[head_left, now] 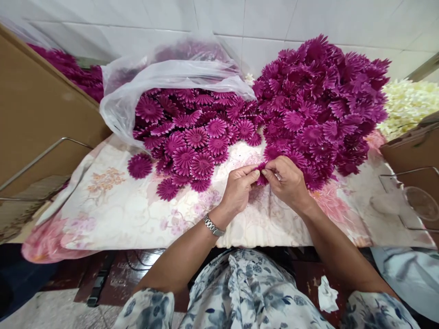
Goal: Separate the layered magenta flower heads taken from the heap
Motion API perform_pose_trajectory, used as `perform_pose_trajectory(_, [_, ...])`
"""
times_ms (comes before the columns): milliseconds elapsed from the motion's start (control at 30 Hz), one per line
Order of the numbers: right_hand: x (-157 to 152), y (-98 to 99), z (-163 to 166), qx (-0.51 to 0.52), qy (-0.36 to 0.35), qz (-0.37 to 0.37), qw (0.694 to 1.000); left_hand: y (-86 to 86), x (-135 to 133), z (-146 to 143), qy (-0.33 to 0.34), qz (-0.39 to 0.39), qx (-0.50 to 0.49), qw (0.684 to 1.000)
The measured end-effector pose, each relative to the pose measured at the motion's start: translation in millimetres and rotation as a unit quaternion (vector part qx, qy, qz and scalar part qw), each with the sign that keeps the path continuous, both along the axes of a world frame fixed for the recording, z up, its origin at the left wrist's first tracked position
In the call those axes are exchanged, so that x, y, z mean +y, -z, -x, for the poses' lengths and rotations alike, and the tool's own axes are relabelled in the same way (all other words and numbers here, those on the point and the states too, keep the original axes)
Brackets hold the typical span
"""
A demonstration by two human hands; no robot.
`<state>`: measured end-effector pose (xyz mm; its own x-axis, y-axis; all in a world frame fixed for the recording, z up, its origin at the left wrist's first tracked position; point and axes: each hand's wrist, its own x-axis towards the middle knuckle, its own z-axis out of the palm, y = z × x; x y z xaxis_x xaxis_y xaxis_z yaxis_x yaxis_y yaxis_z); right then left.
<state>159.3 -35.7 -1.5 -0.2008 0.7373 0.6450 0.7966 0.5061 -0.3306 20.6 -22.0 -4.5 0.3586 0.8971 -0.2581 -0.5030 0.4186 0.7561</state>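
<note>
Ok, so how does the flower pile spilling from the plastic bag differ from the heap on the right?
The bag pile lies low, flowers mostly flat and face-up; the right heap is mounded high, flowers pointing every way. The bag pile spills from a clear plastic bag; the right heap sits loose on the floral cloth. Both are magenta.
</note>
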Motion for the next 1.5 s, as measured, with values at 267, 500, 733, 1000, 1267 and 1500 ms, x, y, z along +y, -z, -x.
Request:
perform_pose_trajectory(267, [-3,-3.7,3,0.016,0.034,-0.036,0.999,-2.7,2,1,-0.034,0.022,-0.013,0.999])
perform_pose_trajectory(500, [0,-34.9,-58,0.003,0.271,-0.112,0.956,-7.0,5,4,-0.062,0.069,-0.016,0.996])
perform_pose_trajectory(733, [3,-40.8,-127,-0.131,0.392,-0.028,0.910,-10.6,3,4,-0.032,0.096,-0.035,0.994])
perform_pose_trajectory(1000, [1,-18.0,-4,-0.004,-0.005,0.062,0.998,-5.0,1,2,-0.027,0.038,-0.034,0.998])
perform_pose_trajectory(1267, [1,-5.2,1,0.023,0.003,0.054,0.998,-3.1,2,1,-0.043,0.027,0.006,0.999])
perform_pose_trajectory(1500, [-2,-9.2,7,0.048,0.019,0.046,0.998,-3.3,2,1,-0.043,0.008,0.008,0.999])
